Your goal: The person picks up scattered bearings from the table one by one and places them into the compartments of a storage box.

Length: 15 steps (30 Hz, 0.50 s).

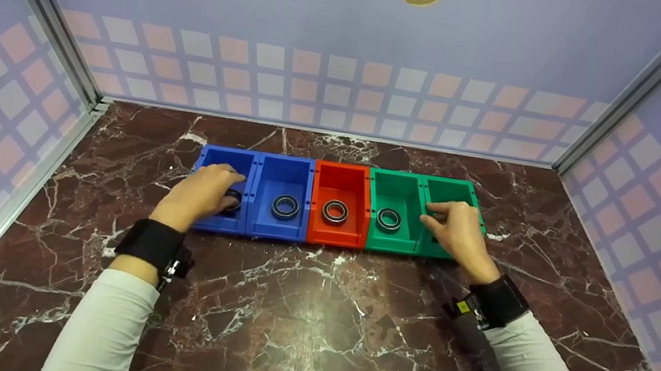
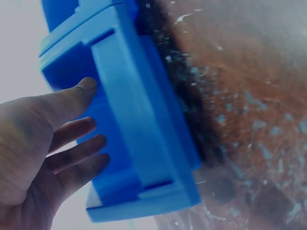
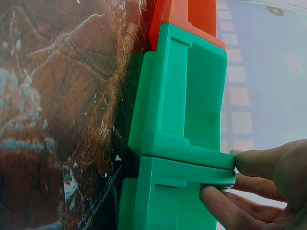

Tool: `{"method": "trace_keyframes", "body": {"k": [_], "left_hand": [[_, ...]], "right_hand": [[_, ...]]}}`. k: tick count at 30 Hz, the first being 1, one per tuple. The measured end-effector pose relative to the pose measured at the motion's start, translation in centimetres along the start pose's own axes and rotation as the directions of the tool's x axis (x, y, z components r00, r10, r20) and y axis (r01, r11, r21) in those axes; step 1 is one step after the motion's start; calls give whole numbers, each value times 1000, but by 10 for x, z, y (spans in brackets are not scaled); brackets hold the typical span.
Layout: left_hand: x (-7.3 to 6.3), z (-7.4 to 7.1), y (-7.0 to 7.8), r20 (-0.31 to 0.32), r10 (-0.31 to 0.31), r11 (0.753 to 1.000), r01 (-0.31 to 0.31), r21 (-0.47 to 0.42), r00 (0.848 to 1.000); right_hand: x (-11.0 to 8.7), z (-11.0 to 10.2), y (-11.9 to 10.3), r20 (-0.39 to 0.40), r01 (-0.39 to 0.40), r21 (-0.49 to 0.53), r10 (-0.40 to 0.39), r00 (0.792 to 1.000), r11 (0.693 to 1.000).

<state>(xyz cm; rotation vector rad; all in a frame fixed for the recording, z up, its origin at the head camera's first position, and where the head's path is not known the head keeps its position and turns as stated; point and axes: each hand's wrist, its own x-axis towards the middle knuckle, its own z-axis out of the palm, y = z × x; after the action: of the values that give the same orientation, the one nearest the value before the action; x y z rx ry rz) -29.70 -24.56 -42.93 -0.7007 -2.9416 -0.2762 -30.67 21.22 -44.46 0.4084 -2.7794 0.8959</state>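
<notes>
My left hand point(image 1: 196, 192) is over the leftmost blue bin point(image 1: 220, 223). A dark ring bearing point(image 1: 233, 200) shows partly beside its thumb. Seen from the left wrist, the thumb and fingers point(image 2: 79, 155) are apart with nothing between them. On the right, my hand point(image 1: 456, 228) is over the rightmost green bin point(image 1: 451, 190), its thumb and fingertips near the wall shared with the neighbouring green bin point(image 1: 399, 184). The right wrist view shows the thumb point(image 3: 259, 163) and fingers apart at that rim; whether they touch it I cannot tell. The hand hides most of this bin's inside.
Between the hands, single bearings lie in the second blue bin point(image 1: 285, 207), the red bin point(image 1: 335, 212) and the inner green bin. The bins form one joined row on a dark marbled table point(image 1: 291, 312). Tiled-pattern panels point(image 1: 323, 85) enclose the back and sides.
</notes>
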Motion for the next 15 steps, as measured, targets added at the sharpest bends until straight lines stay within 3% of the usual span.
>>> {"method": "trace_keyframes", "body": {"k": [6,11,15], "left_hand": [[-3,-13,2,-12,-49,999,49,-15,999],[-9,-20,8,-49,-95,995,93,-32,994],[-10,-23,15,-90,-99,994,94,-51,991]], "right_hand": [[2,1,1,-5,-3,1,3,1000,1000],[3,5,3,3,9,13,-9,1000,1000],[5,6,2,34,11,22,-12,999,1000]]}}
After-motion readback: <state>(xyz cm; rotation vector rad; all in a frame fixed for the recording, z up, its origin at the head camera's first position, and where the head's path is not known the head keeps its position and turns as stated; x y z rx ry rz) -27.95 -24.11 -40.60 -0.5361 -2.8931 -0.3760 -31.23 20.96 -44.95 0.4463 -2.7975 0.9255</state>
